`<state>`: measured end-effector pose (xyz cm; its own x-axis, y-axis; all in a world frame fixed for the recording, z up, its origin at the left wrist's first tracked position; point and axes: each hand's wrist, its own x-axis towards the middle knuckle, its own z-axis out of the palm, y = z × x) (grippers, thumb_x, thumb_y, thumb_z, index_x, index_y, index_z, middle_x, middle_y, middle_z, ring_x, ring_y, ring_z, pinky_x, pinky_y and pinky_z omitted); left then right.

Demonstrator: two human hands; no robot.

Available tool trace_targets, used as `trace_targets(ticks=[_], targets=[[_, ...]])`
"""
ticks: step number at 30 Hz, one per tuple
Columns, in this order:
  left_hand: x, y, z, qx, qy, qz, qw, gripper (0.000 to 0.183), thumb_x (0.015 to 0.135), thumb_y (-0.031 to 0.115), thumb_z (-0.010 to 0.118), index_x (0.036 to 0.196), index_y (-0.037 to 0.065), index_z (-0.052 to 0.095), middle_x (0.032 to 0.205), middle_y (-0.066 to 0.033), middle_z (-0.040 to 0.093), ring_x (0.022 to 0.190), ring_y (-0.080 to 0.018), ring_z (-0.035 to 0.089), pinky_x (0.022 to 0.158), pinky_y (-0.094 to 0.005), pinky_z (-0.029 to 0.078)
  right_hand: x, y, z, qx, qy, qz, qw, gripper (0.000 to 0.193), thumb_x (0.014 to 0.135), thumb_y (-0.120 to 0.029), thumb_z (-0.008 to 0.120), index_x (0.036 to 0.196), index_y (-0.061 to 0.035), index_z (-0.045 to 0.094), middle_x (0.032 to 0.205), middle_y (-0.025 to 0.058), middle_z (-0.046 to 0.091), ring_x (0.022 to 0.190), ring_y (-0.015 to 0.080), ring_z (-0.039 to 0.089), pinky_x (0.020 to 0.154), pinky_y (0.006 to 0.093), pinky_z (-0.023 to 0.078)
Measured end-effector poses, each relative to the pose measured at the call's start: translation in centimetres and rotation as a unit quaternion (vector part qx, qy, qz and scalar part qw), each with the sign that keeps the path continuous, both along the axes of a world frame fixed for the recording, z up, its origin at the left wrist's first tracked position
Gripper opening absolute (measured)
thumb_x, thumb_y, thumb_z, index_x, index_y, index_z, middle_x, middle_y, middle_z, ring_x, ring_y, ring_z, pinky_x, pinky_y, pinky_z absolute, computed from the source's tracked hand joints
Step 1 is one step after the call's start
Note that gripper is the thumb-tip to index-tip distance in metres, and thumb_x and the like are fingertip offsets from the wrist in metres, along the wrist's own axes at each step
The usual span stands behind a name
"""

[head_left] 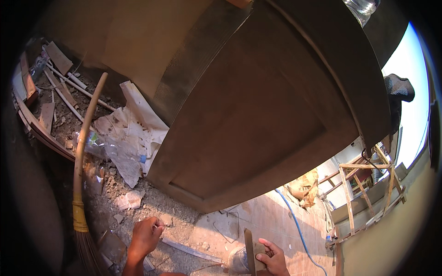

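Rubble-covered ground (179,221) surrounds the left hand (147,235), and one tiled floor area (267,216) extends beyond and to the right of the right hand (273,258). One large dark panel (253,119) with a recessed face stands ahead of both grips, well apart from them. One wooden frame (366,166) is positioned far to the right of the right-hand grip. One broom (80,195) stands left of the left-hand grip, its bristles downward. One crumpled whitish sheet (142,122) lies ahead of the left-hand grip. One blue hose (299,230) runs along the floor just right of the right-hand grip.

Hands in view: two. Left-hand fingers are curled closed; whether they enclose a small item cannot be told. Right-hand thumb and fingers clamp one flat tool (250,253), which is held on edge at the left side of that grip. One pale strip (191,251) lies between the two grips. One container (237,257) sits immediately left of the flat tool, partly hidden by it. One blue cap (143,158) lies ahead of the left-hand grip.
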<state>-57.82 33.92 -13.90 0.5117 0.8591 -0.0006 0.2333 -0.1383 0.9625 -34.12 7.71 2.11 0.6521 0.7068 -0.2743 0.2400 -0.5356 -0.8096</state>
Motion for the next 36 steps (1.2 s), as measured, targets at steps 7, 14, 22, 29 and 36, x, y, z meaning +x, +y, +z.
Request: trace_targets(ticks=[7,14,22,29,36], targets=[[0.4,-0.1,-0.8,0.005,-0.043,0.015,0.999,0.016,0.086,0.004,0.061,0.100,0.000,0.066,0.084,-0.0166,0.068,0.074,-0.0320,0.066,0.071,-0.0390,0.052,0.7,-0.1,-1.5,0.023,-0.003,-0.018,1.000,0.063,0.084,-0.015,0.074,0.140,-0.0033,0.048,0.128,0.0087,0.059,0.116,0.0197,0.056,0.098,0.0340,0.046],[3.0,2.0,7.2,0.177,-0.114,0.038,0.977,0.064,0.082,-0.001,0.064,0.142,-0.002,0.041,0.096,-0.0135,0.063,0.080,-0.0260,0.062,0.079,-0.0394,0.046,4.5,-4.3,-4.9,0.079,0.119,-0.062,0.988,0.064,0.085,-0.017,0.073,0.142,-0.0041,0.046,0.127,0.0096,0.059,0.116,0.0189,0.054,0.098,0.0332,0.046],[9.7,11.6,25.9,0.529,-0.155,0.186,0.814,0.094,0.078,0.000,0.068,0.155,0.004,0.015,0.095,-0.0114,0.057,0.082,-0.0274,0.058,0.079,-0.0403,0.043,-0.1,-2.1,1.6,0.075,0.019,-0.062,0.995,0.053,0.086,-0.019,0.069,0.134,-0.0017,0.053,0.125,0.0130,0.060,0.113,0.0243,0.056,0.095,0.0375,0.048],[11.5,14.8,31.9,0.551,-0.046,0.233,0.800,0.098,0.080,0.001,0.065,0.156,0.005,0.003,0.094,-0.0174,0.058,0.084,-0.0331,0.060,0.082,-0.0437,0.042,1.0,-3.6,-0.2,0.177,0.080,-0.111,0.975,0.055,0.082,-0.012,0.071,0.134,-0.0011,0.054,0.119,0.0106,0.064,0.105,0.0229,0.060,0.090,0.0361,0.050],[13.1,15.1,33.0,0.544,-0.039,0.267,0.795,0.096,0.080,0.009,0.061,0.157,0.008,0.003,0.096,-0.0187,0.057,0.085,-0.0345,0.058,0.087,-0.0483,0.038,2.0,-4.8,-0.9,0.193,0.051,-0.070,0.977,0.063,0.080,-0.022,0.077,0.133,0.0023,0.053,0.124,0.0134,0.062,0.111,0.0245,0.059,0.094,0.0367,0.048]])
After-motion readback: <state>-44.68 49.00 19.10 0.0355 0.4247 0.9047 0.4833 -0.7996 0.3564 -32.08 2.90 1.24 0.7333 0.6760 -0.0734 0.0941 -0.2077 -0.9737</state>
